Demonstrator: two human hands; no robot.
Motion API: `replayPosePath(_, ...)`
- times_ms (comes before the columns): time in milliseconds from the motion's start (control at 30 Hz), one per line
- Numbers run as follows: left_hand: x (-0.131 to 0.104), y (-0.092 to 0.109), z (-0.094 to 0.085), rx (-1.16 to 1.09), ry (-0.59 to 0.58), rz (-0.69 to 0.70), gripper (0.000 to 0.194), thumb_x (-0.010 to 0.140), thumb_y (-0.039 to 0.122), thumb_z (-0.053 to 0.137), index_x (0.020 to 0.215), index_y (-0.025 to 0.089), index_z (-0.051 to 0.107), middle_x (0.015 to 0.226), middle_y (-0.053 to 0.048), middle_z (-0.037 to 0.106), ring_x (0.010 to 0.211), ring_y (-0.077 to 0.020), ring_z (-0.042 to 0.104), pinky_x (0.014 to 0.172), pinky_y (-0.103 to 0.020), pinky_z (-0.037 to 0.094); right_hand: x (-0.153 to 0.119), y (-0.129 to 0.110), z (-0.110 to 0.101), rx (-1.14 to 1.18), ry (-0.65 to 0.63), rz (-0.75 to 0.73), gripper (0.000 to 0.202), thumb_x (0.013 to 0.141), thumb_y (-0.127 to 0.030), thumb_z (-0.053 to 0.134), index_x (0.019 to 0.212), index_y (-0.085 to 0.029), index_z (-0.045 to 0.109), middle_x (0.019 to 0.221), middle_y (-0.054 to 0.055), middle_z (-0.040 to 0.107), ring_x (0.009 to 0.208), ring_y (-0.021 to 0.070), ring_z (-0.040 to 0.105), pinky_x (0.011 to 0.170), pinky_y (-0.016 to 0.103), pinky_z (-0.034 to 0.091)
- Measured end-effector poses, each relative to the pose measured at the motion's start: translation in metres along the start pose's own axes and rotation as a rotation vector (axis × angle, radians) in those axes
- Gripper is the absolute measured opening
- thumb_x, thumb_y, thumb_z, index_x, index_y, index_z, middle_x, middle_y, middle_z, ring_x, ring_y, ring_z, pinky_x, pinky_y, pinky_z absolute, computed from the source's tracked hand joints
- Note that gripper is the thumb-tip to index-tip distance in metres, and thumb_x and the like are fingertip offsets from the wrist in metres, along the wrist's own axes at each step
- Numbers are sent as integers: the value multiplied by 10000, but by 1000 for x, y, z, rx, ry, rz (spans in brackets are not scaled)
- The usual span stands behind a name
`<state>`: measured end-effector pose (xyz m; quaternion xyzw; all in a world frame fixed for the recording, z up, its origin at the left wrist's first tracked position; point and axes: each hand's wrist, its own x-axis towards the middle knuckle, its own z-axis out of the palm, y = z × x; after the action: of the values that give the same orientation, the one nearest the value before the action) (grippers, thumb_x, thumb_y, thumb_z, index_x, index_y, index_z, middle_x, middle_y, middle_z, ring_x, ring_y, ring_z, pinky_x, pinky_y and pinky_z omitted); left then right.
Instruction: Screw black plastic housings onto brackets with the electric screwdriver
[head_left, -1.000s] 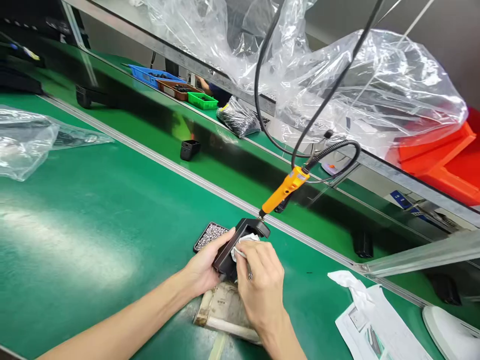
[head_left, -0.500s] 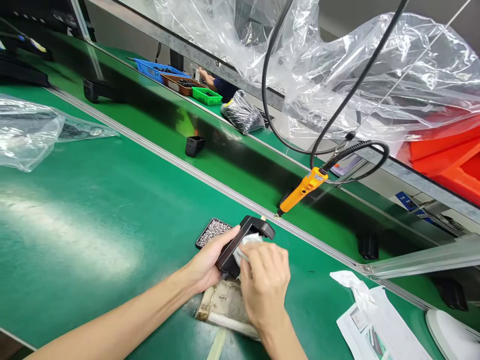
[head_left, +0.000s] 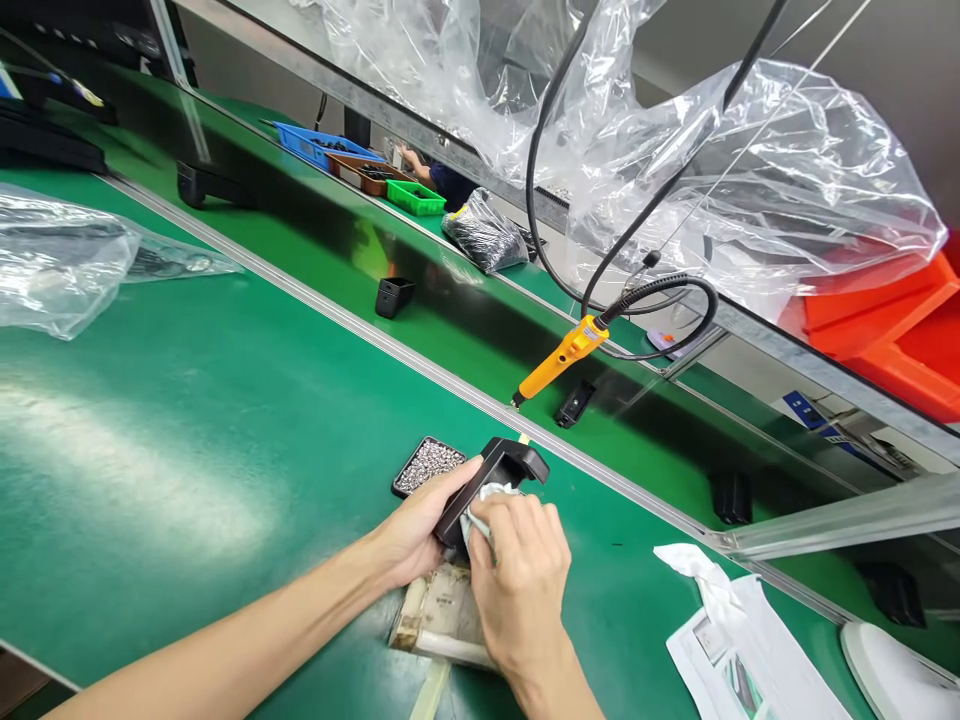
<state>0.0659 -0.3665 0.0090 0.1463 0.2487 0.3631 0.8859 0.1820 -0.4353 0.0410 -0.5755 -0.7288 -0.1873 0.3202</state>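
Your left hand [head_left: 411, 530] grips a black plastic housing [head_left: 480, 495]; your right [head_left: 521, 560] pinches a crumpled white cloth [head_left: 487, 505], partly hidden by its fingers. The paper's print is illegible.

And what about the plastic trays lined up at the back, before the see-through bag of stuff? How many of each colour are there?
Blue tray: 1
Brown tray: 1
Green tray: 1
Total: 3
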Motion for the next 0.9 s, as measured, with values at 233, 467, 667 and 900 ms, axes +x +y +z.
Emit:
replayPosePath(233, 0, 2, 2, 19, 16, -28, 239, 962, 312, 691, 913, 83, 738, 836, -122, 756, 674, -191, 700, 619, -255, 576, 2, 5, -2, 153, -57, 108, 162, 895, -76, 599, 897, -222, 668, 862, 14, 740, 775, 192, 621, 715, 332, 381)
replayPosePath(467, 3, 3, 0, -12, 23, -83, 285, 990, 380, 641, 1002, 109, 726, 850, -137, 762, 667, -232, 726, 630, -322, 608, 20, 35, -45, 776, -187, 669, 184, 937, -321, 640, 1088, -225, 684, 906, 21, 724, 696, 147, 641, 607, 243, 494)
replayPosePath(667, 6, 3, -2, -54, 35, -64, 257, 1001, 345, 632, 1060, 117, 733, 919, -120, 772, 722, -202, 736, 645, -271, 603, 20, 37, -37, 864, -253, 583, 198, 964, -324, 614, 1066, -192, 721, 1012, 86, 741, 824, 193, 714, 669, 281, 575)
replayPosePath(900, 6, 0, -5, -33, 16, -51, 248, 966, 326, 685, 1010, 88, 740, 929, -144, 768, 705, -195, 720, 662, -279, 600, 4, 13, -9, 160, 22, 72, 129, 954, -136, 656, 1018, -226, 723, 972, 36, 762, 865, 193, 659, 765, 354, 455)
